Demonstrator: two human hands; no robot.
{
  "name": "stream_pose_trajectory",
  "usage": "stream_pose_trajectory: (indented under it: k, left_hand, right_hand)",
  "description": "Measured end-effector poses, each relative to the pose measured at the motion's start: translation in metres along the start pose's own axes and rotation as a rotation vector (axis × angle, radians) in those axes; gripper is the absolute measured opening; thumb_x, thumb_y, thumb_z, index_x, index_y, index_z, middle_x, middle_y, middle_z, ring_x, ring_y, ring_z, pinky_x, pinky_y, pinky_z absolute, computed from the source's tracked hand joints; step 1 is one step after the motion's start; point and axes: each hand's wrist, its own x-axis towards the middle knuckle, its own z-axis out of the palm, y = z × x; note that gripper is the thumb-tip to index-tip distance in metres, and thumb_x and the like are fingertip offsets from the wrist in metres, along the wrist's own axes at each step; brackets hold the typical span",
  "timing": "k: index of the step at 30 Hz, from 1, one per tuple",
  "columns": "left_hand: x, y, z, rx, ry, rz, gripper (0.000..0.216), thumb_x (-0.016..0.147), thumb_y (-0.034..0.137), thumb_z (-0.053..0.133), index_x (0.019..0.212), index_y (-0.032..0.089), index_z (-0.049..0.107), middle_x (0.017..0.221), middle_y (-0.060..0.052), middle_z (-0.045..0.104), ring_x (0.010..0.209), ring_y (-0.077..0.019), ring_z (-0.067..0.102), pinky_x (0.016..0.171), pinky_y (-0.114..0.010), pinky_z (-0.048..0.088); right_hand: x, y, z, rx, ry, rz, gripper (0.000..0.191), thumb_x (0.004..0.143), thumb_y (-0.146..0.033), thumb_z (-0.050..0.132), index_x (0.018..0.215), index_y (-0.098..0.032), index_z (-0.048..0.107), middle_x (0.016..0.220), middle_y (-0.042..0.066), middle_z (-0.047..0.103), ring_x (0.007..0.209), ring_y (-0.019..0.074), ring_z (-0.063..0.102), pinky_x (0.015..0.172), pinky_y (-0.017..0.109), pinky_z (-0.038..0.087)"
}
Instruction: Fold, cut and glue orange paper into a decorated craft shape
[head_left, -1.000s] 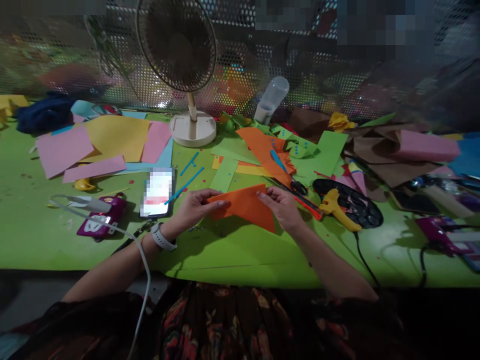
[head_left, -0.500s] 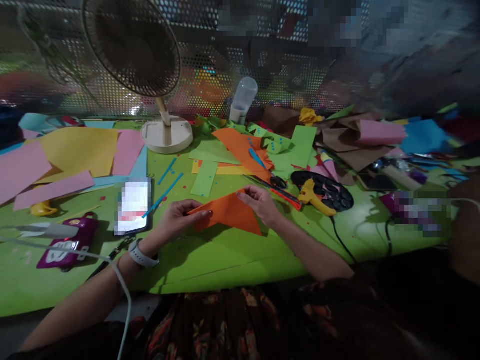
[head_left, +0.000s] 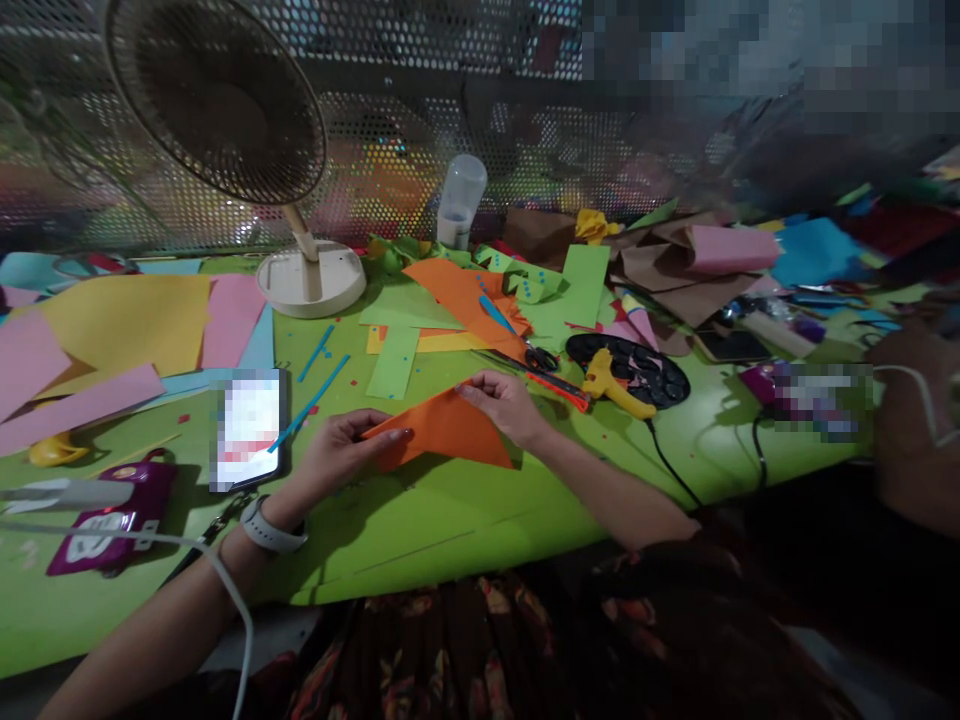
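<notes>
A folded orange paper triangle point(head_left: 442, 432) hangs just above the green table point(head_left: 420, 520), held between both hands. My left hand point(head_left: 341, 452) pinches its left corner, thumb on top. At the upper edge my right hand point(head_left: 504, 402) pinches the fold with its fingers curled over. A white watch point(head_left: 266, 527) sits on my left wrist.
A phone point(head_left: 247, 428) lies left of my hands, with blue paper strips point(head_left: 309, 403) beside it. Scissors point(head_left: 551, 368), a yellow glue gun point(head_left: 611, 382) on a dark tray and loose coloured sheets lie beyond. A fan point(head_left: 300, 265) stands at the back. Another person's arm point(head_left: 911, 420) is at the right.
The view has swung to the right and tilted. Both hands keep their hold on the orange paper, which has flattened a little. Another person's arm has come into view at the right.
</notes>
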Motion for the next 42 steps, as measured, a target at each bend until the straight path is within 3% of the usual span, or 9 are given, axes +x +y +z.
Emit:
stream_pose_trajectory:
  k: [14,25,30,34,38,42]
  left_hand:
    - [0.004,-0.01,-0.004,-0.04,-0.113,-0.097,0.031,0.076,0.049,0.074,0.075,0.018,0.071,0.071,-0.003,0.073,0.058,-0.012,0.062,0.05,-0.019,0.048]
    - [0.005,-0.009,-0.003,-0.091,-0.141,-0.132,0.028,0.078,0.047,0.072,0.074,0.019,0.071,0.071,-0.003,0.071,0.058,-0.0115,0.061,0.05,-0.02,0.046]
    - [0.007,-0.011,0.0,-0.195,-0.201,-0.316,0.029,0.077,0.048,0.072,0.072,0.02,0.069,0.063,-0.003,0.069,0.049,-0.0117,0.06,0.042,-0.021,0.044]
    - [0.009,-0.012,0.001,-0.097,-0.228,-0.458,0.036,0.07,0.054,0.075,0.066,0.019,0.065,0.055,-0.005,0.069,0.048,-0.0179,0.066,0.04,-0.023,0.046]
    - [0.009,-0.011,-0.001,0.161,-0.256,-0.43,0.045,0.074,0.061,0.067,0.058,0.019,0.058,0.053,-0.005,0.068,0.045,-0.0188,0.065,0.04,-0.025,0.045]
    - [0.005,-0.006,-0.004,0.55,-0.263,-0.362,0.055,0.082,0.069,0.049,0.06,0.019,0.056,0.053,-0.005,0.066,0.046,-0.019,0.063,0.041,-0.025,0.04]
  right_hand:
    - [0.001,0.006,-0.002,-0.108,0.005,-0.072,0.044,0.073,-0.063,0.067,0.071,-0.02,0.061,0.063,-0.003,0.05,0.058,0.0109,0.043,0.053,0.026,0.035]
    - [0.005,0.013,-0.005,-0.128,0.005,-0.071,0.04,0.078,-0.058,0.065,0.066,-0.021,0.055,0.059,-0.005,0.043,0.054,0.011,0.038,0.052,0.027,0.029]
    - [0.016,0.028,-0.009,-0.185,0.007,-0.009,0.041,0.074,-0.06,0.066,0.067,-0.02,0.057,0.06,-0.004,0.052,0.056,0.0117,0.045,0.053,0.027,0.033]
    - [0.017,0.031,-0.01,-0.504,0.039,-0.017,0.032,0.081,-0.05,0.063,0.069,-0.021,0.059,0.065,0.0,0.061,0.061,0.0145,0.052,0.057,0.027,0.035]
    - [0.014,0.024,-0.008,-0.945,0.068,-0.029,0.025,0.086,-0.043,0.062,0.073,-0.022,0.061,0.073,0.002,0.066,0.067,0.0165,0.056,0.056,0.027,0.03]
    - [0.013,0.019,-0.006,-1.134,0.046,-0.052,0.023,0.091,-0.04,0.057,0.078,-0.021,0.061,0.08,0.002,0.067,0.073,0.0163,0.057,0.055,0.027,0.026]
